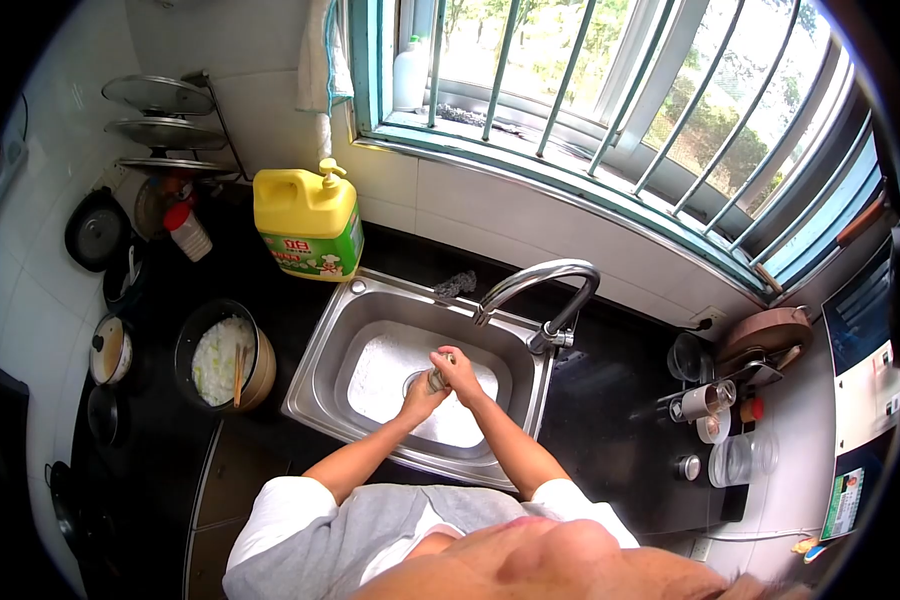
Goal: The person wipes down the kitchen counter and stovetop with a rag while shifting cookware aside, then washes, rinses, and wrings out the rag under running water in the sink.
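Over the stainless steel sink [327, 385], my left hand [425, 400] and my right hand [458, 376] are closed together on a small greyish bundle [437, 381] that looks like a wrung cloth. Most of the bundle is hidden by my fingers. My right hand sits slightly higher and to the right of my left. Below them, the sink bottom is wet, and its drain is partly covered by my hands. The curved chrome faucet [545, 275] stands behind the basin, with its spout above and to the right of my hands. I see no water running from it.
A yellow detergent jug [308, 225] stands behind the sink's left corner. Left of the sink is a pot [262, 365] of whitish food with chopsticks [240, 375]. A scrubber [456, 284] lies behind the basin. Jars [735, 460] and utensils stand at the right wall.
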A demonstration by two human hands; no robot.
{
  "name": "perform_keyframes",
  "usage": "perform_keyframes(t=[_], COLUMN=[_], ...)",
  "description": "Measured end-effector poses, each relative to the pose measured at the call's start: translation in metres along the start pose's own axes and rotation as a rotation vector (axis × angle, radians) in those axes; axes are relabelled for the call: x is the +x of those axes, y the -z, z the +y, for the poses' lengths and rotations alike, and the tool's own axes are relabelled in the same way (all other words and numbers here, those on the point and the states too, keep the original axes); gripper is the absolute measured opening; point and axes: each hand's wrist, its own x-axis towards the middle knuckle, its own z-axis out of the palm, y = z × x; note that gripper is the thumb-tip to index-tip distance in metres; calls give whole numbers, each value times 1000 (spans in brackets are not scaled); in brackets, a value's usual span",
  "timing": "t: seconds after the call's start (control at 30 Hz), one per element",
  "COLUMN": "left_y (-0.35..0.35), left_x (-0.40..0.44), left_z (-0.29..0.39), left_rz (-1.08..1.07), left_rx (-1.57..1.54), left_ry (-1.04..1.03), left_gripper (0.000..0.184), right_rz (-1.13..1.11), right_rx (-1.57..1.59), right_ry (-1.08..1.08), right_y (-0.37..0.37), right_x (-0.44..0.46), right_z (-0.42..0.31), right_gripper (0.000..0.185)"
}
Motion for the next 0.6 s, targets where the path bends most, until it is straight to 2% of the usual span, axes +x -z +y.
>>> perform_keyframes(t=[0.03,0.07,0.1,0.17,0.2,0.27,0.3,0.33,0.4,0.43,0.5,0.53,0.6], left_y=[7,12,20,26,30,36,36,36,38,41,51,54,56], left_x=[4,5,4,-1,-6,-9,-9,-8,-6,-4,-1,-2,-10], left_z=[-8,-16,-11,0,12,26,27,26,23,25,24,30,51], left_rz=[-40,-43,-65,-91,-90,-108,-88,-87,-12,47,-60,-112,-158], left_rx=[249,249,89,-240,-241,-582,-736,-737,-1034,-1181,-1362,-1456,-1477], left_ry=[-5,-3,10,95,96,170,143,143,87,182,245,299,302], left_gripper=[36,36,38,36,36,32,28,28,27,25,28,30,31], right_rz=[-81,-161,-247,-301,-356,-355,-355,-353,-323,-292,-246,-247,-212], right_rx=[-11,-21,70,111,152,125,101,77,35,138,354,354,481], right_ry=[-70,-140,-234,-263,-292,-268,-251,-235,-233,-199,-149,-150,-161], right_y=[7,14,21,33,36,40,42,43,46,47,47,46,44], right_x=[-6,-11,-13,-21,-28,-37,-40,-42,-47,-45,-49,-57,-67], right_z=[-11,-19,-22,-28,-36,-47,-50,-52,-47,-38,-40,-53,-74], right_gripper=[30,35,31,31,32,35,36,38,33,31,28,28,27])
